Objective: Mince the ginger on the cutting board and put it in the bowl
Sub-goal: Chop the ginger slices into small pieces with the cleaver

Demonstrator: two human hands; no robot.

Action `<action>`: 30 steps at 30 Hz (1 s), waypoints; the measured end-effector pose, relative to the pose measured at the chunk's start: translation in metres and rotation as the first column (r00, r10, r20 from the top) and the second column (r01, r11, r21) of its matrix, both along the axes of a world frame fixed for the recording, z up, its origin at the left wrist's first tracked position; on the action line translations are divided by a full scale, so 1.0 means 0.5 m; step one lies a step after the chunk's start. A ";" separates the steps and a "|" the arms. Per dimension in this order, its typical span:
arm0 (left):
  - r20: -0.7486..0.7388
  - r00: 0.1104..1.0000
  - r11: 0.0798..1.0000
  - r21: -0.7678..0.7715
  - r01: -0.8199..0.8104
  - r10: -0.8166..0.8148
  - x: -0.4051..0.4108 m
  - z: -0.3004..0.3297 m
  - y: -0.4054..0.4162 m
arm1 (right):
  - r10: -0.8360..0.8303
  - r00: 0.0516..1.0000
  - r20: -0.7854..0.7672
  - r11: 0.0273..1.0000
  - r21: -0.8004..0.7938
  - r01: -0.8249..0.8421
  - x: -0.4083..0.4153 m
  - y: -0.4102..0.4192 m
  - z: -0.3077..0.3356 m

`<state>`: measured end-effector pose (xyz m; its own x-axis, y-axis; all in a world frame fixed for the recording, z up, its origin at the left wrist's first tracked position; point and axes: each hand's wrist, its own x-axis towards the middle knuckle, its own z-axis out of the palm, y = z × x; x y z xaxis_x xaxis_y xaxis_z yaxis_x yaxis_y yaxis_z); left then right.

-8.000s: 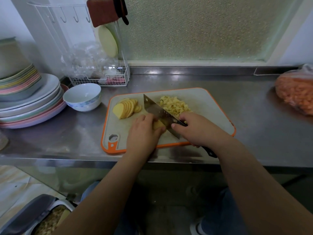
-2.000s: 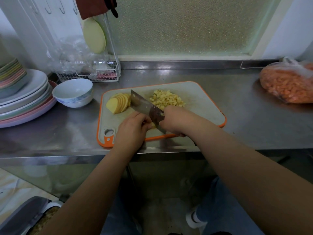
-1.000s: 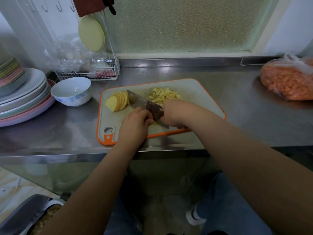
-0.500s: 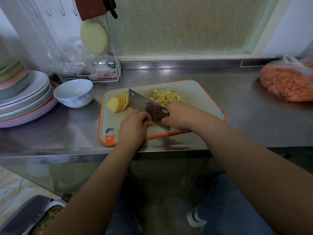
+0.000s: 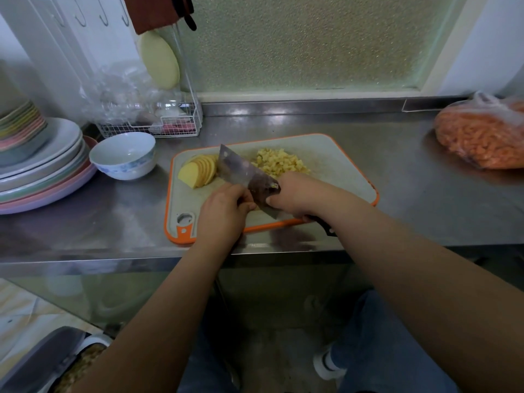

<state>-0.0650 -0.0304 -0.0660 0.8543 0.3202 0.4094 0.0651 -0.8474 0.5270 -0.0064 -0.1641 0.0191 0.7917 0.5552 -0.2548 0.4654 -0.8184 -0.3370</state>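
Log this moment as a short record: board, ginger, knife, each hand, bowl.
board: orange-rimmed cutting board on the steel counter
slices: fanned ginger slices at the board's left end
chopped: pile of chopped ginger at the board's far side
knife: cleaver, blade angled over the board between slices and pile
right hand: grips the cleaver at the handle
left hand: fingers curled beside the blade; what they hold is hidden
bowl: white, left of the board, looks empty

Right hand point(image 5: 295, 194) grips cleaver point(image 5: 243, 174) over cutting board point(image 5: 340, 165); left hand point(image 5: 224, 214) curled beside blade.
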 end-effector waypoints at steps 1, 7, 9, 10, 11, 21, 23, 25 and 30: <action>-0.004 1.000 1.000 -0.002 0.001 -0.001 0.000 0.000 0.001 | -0.002 1.000 0.000 1.000 0.007 0.002 0.000 -0.003 0.000; -0.020 1.000 1.000 -0.022 -0.003 0.002 0.001 -0.003 0.003 | 0.025 0.998 0.056 0.998 -0.057 -0.022 -0.014 -0.013 0.022; -0.018 1.000 1.000 -0.010 -0.003 0.002 0.000 -0.003 0.003 | 0.040 0.998 0.058 0.995 -0.091 -0.035 -0.017 -0.014 0.026; -0.017 1.000 1.000 -0.003 -0.004 0.003 -0.001 -0.003 0.003 | 0.042 0.998 0.052 0.994 -0.101 -0.037 -0.018 -0.013 0.026; -0.019 1.000 1.000 0.003 -0.006 0.006 -0.002 -0.003 0.003 | 0.040 0.998 0.042 0.993 -0.108 -0.035 -0.018 -0.012 0.025; -0.037 0.999 0.999 0.036 -0.030 0.031 0.000 -0.004 0.003 | 0.088 0.995 0.043 0.965 -0.252 -0.075 -0.005 0.024 0.007; -0.029 0.999 0.999 0.048 -0.025 0.026 0.000 -0.005 0.005 | 0.060 0.997 0.041 0.981 -0.186 -0.052 -0.003 0.022 0.002; -0.013 1.000 0.998 0.068 -0.011 0.012 -0.003 -0.002 0.005 | 0.026 0.999 0.031 0.995 -0.102 -0.023 0.000 0.019 -0.002; -0.036 0.999 0.993 0.114 0.032 -0.028 -0.010 -0.001 0.013 | 0.002 1.000 -0.022 1.000 -0.014 -0.002 0.003 0.006 -0.004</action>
<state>-0.0702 -0.0238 -0.0665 0.8769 0.2467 0.4125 0.0546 -0.9038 0.4245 -0.0051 -0.1613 0.0170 0.7849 0.5529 -0.2796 0.4596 -0.8222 -0.3356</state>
